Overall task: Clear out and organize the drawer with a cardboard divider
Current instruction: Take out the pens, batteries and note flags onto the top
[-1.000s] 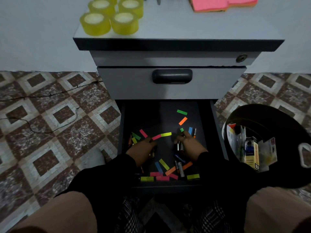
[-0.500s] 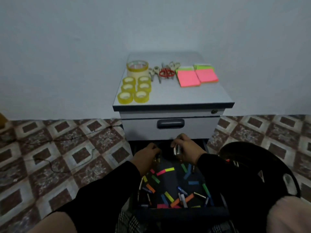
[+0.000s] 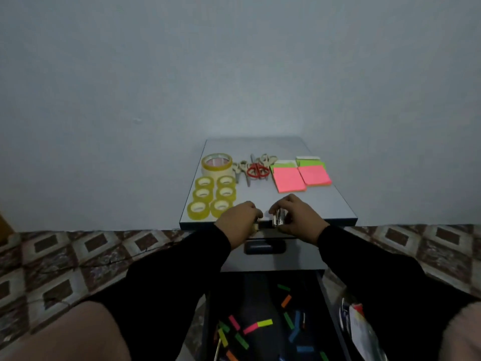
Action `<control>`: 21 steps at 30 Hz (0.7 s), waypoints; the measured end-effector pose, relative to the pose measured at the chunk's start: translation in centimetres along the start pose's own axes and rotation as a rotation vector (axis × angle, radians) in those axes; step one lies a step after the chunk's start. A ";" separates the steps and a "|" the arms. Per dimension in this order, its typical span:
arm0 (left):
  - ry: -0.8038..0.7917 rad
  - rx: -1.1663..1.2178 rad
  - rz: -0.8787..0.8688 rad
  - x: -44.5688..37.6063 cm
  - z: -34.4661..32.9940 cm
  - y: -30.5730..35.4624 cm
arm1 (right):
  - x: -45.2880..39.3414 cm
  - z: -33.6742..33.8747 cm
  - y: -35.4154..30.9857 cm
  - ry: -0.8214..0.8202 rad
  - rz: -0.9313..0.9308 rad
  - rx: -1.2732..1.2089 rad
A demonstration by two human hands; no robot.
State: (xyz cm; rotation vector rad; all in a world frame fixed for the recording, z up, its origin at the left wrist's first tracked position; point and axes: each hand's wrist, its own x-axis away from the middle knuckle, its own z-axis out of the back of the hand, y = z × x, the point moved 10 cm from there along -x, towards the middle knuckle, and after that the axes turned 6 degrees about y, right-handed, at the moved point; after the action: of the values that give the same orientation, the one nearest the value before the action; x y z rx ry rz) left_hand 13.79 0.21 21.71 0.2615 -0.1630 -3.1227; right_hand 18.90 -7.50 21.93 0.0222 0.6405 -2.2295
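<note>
1. left hand (image 3: 240, 221) curls around small metallic items at the cabinet top's (image 3: 335, 204) front edge.
2. right hand (image 3: 296, 217) grips a cluster of small silvery cylinders (image 3: 278, 220) there.
3. the open drawer (image 3: 263, 319) below holds scattered coloured strips.

Both hands have risen out of the open drawer (image 3: 263, 319) to the front edge of the cabinet top (image 3: 335, 204), the left hand (image 3: 238, 221) and right hand (image 3: 296, 217) each gripping small metallic items
</note>
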 end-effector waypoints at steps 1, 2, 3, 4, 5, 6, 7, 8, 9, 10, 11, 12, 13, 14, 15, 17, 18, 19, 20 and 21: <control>-0.023 -0.052 0.013 -0.9 -0.1 -0.4 | -0.8 0.1 0.2 -0.009 -0.012 -0.003; -0.048 -0.091 0.024 -2.1 -0.2 -0.9 | -1.9 0.0 0.6 -0.017 -0.023 0.004; -0.078 -0.097 0.038 -3.0 -0.3 -1.1 | -2.8 -0.1 1.0 -0.027 -0.033 0.014; -0.102 -0.075 0.058 -3.8 -0.2 -1.2 | -3.7 -0.3 1.1 -0.035 -0.037 0.030; -0.121 -0.046 0.074 -5.0 -0.1 -1.3 | -4.8 -0.5 1.3 -0.039 -0.038 0.048; -0.126 -0.025 0.088 -5.9 0.3 -1.2 | -5.8 -0.6 1.5 -0.038 -0.036 0.064; -0.111 -0.011 0.100 -6.7 0.7 -1.2 | -6.8 -0.7 1.6 -0.036 -0.035 0.080; -0.086 -0.018 0.101 -7.4 1.1 -1.1 | -7.6 -0.7 1.6 -0.030 -0.034 0.096; -0.073 -0.030 0.102 -7.8 1.2 -1.2 | -8.4 -0.8 1.7 -0.028 -0.032 0.113; -0.070 -0.048 0.095 -8.1 0.9 -1.4 | -9.2 -0.8 1.7 -0.022 -0.026 0.127; -0.066 -0.068 0.090 -8.4 0.4 -1.6 | -9.9 -0.9 1.9 -0.014 -0.024 0.138; -0.050 -0.084 0.087 -8.6 0.1 -1.9 | -10.5 -0.9 2.0 -0.004 -0.023 0.140; -0.021 -0.097 0.086 -8.7 0.0 -2.3 | -10.9 -0.9 2.1 0.008 -0.024 0.135; 0.020 -0.098 0.087 -8.9 0.1 -2.7 | -11.3 -0.9 2.1 0.021 -0.025 0.129; 0.054 -0.082 0.099 -9.1 0.3 -3.2 | -11.7 -1.0 2.2 0.028 -0.030 0.131; 0.107 -0.045 0.114 -9.5 0.9 -3.9 | -12.1 -1.1 2.4 0.035 -0.038 0.143; 0.123 -0.032 0.112 -9.7 1.0 -4.1 | -12.1 -1.1 2.6 0.041 -0.043 0.149; 0.131 -0.030 0.109 -9.9 1.1 -4.2 | -12.1 -1.1 2.7 0.056 -0.049 0.152; 0.137 -0.033 0.104 -10.1 1.3 -4.2 | -12.1 -0.8 2.8 0.081 -0.051 0.152; 0.146 -0.024 0.105 -10.2 1.5 -4.3 | -12.0 -0.6 3.0 0.112 -0.064 0.139</control>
State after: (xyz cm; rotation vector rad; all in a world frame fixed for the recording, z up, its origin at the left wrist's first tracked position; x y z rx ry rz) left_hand 23.65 4.75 24.40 0.4622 -0.1330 -2.9852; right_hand 29.09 -0.46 22.75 0.2007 0.5515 -2.3435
